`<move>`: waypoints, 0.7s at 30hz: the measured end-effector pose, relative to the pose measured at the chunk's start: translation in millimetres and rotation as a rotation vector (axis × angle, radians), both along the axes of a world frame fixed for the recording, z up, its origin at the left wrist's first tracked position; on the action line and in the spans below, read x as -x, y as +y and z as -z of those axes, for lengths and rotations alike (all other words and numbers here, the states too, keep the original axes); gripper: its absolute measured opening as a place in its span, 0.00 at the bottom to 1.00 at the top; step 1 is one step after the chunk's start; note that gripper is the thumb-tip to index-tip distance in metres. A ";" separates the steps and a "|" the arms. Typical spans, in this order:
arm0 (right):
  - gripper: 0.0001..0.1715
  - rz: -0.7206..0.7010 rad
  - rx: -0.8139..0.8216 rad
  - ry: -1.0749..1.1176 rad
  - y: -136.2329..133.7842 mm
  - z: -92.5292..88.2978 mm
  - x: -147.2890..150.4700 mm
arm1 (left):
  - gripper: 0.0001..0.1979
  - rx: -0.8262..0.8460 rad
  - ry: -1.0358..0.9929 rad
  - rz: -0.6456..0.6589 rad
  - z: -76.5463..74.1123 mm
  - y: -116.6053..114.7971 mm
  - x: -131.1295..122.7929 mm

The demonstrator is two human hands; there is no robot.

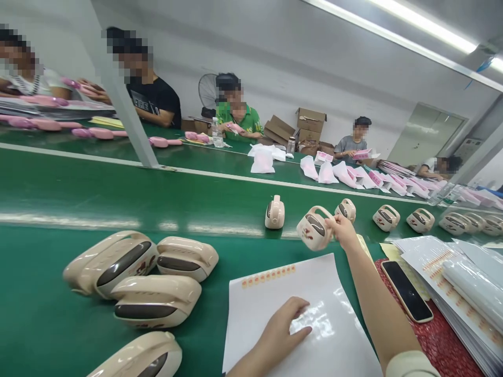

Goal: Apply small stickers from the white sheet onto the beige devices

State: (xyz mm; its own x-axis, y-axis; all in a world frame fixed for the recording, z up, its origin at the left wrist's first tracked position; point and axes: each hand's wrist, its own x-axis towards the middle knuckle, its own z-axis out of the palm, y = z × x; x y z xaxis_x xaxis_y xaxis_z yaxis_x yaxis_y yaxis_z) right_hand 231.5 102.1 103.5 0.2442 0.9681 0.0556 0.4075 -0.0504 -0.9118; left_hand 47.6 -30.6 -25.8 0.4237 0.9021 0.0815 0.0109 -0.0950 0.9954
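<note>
My right hand is stretched forward, its fingers closed on the edge of a beige plastic casing with a handle, a dark oval panel and a small reddish print. It is over the near edge of the green conveyor belt. My left hand lies with fingers apart on a glossy white sticker sheet, which has a row of small orange stickers along its top edge. Left of the sheet, several like casings lie on the green table. On the belt, one casing stands just left of the held one.
More casings line the belt on the right. A phone and stacked sticker sheets lie beside my right arm. Across the belt, several people sit at a bench with pink hairbrush-like items and white pouches. A slanted post rises at left.
</note>
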 end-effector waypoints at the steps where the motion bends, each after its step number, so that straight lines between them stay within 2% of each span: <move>1: 0.12 0.037 -0.012 -0.029 17.0 0.8 4.1 | 0.15 -0.039 0.032 0.015 0.3 0.0 -0.8; 5: 0.08 0.109 0.011 -0.118 71.9 10.3 15.7 | 0.13 -0.095 0.100 0.009 3.0 1.5 -1.3; 8: 0.07 0.143 0.065 -0.191 90.5 13.5 16.5 | 0.14 -0.112 0.122 0.019 5.3 2.5 -2.4; 11: 0.16 0.187 0.035 -0.270 93.4 10.6 24.8 | 0.14 -0.098 0.145 0.024 2.8 1.7 -4.4; 14: 0.21 0.153 -0.056 -0.315 90.5 10.4 53.9 | 0.14 -0.049 0.186 0.036 -4.5 0.4 -5.5; 18: 0.17 0.007 -0.016 -0.260 89.5 22.3 108.8 | 0.15 0.012 0.179 0.047 -9.2 0.4 -4.0; 21: 0.08 -0.030 0.053 -0.135 88.7 29.4 133.4 | 0.15 0.094 0.052 0.051 -4.1 2.9 -0.9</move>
